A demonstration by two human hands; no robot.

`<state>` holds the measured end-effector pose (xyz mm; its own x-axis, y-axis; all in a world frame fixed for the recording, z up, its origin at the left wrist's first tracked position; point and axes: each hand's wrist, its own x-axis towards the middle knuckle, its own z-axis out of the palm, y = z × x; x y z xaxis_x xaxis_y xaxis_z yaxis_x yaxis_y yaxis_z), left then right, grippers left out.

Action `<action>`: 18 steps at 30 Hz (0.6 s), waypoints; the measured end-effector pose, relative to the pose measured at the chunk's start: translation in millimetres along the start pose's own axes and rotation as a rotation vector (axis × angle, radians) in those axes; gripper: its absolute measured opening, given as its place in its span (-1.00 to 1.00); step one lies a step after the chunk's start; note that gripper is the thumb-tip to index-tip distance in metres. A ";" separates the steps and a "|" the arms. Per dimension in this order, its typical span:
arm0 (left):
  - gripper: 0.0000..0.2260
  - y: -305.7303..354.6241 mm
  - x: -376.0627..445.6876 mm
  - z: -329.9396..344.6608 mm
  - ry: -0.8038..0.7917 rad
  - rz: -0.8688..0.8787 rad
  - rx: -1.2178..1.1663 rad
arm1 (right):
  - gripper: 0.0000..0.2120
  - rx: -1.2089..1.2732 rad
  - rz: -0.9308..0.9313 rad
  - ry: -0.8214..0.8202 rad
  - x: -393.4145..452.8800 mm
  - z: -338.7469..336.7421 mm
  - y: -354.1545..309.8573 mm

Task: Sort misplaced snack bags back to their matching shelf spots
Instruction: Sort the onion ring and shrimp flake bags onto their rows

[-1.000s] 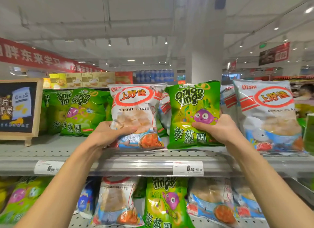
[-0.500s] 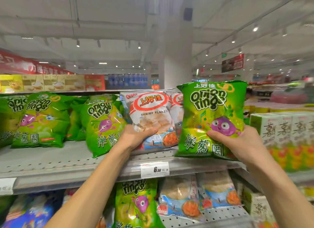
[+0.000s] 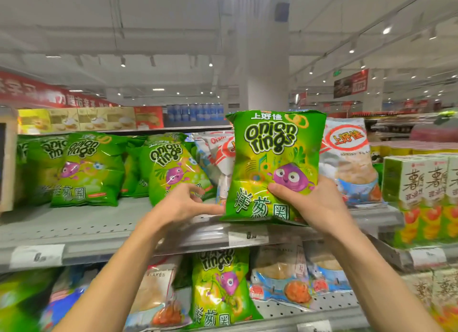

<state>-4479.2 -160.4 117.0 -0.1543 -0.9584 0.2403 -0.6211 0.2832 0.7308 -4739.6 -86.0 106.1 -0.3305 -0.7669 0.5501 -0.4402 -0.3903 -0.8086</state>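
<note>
Above the shelf (image 3: 74, 222), right hand (image 3: 312, 202) grips the onion rings bag (image 3: 275, 163); left hand (image 3: 183, 205), loosely spread, touches its edge.

Supermarket: price-tagged snack shelves (image 3: 74, 235).

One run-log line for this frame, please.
right hand: grips onion rings bag, raised before shrimp flakes bags | left hand: open, fingertips at bag's lower edge | onion rings row: to the left

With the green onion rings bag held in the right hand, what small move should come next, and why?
Probably carry the green onion rings bag, gripped by the right hand, leftward to the green bags on the shelf. It now stands before white shrimp flakes bags; the left hand is free.
</note>
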 end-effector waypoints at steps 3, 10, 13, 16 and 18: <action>-0.44 -31.7 -28.0 -34.7 0.126 0.000 0.210 | -0.49 0.026 -0.012 -0.002 -2.0 40.6 -21.3; -0.63 -96.9 -64.7 -90.8 0.395 0.003 0.450 | -0.41 -0.075 -0.025 -0.066 -2.7 139.3 -54.5; -0.68 -104.9 -72.0 -94.3 0.440 0.043 0.429 | -0.35 -0.084 0.013 -0.104 -2.2 171.4 -61.4; -0.75 -108.2 -77.1 -91.4 0.468 0.076 0.422 | -0.36 -0.111 0.024 -0.192 -5.8 192.7 -61.8; -0.77 -110.9 -78.1 -91.6 0.479 0.099 0.421 | -0.41 -0.121 0.039 -0.243 -6.3 199.4 -59.2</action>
<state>-4327.8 -113.7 75.7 0.0735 -0.7785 0.6233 -0.8848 0.2374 0.4010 -4545.0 -159.6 108.9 -0.1456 -0.8856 0.4411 -0.5327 -0.3055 -0.7893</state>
